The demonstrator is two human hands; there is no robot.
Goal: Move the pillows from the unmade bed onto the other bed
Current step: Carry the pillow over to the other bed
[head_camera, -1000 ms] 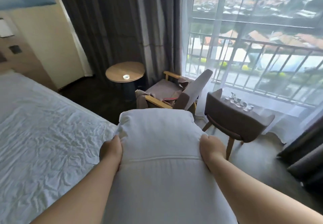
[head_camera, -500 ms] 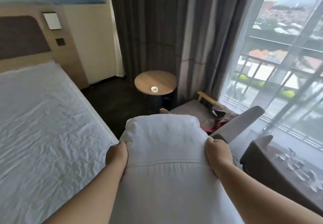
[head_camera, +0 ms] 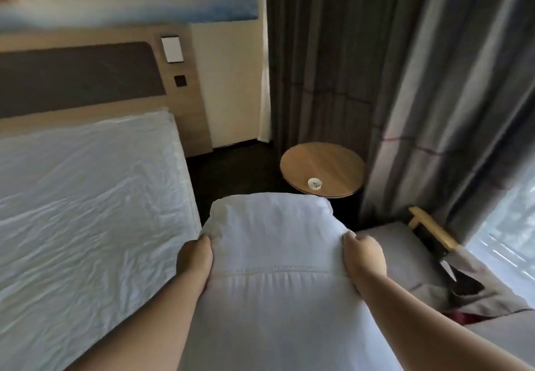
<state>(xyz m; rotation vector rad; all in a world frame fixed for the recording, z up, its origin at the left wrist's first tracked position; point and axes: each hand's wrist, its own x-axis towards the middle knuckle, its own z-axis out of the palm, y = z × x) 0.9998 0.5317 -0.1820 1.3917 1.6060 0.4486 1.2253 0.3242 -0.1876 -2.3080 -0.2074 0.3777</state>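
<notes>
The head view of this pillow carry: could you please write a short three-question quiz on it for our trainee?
1. True or false: both hands grip the white fabric pillow.
2. What sits on the round wooden side table? A) a lamp B) a small white cup C) a book
3. On which side of the pillow does the white-sheeted bed lie?

Key
1. True: the left hand and the right hand hold its two sides.
2. B, the small white cup.
3. The person's left.
</notes>
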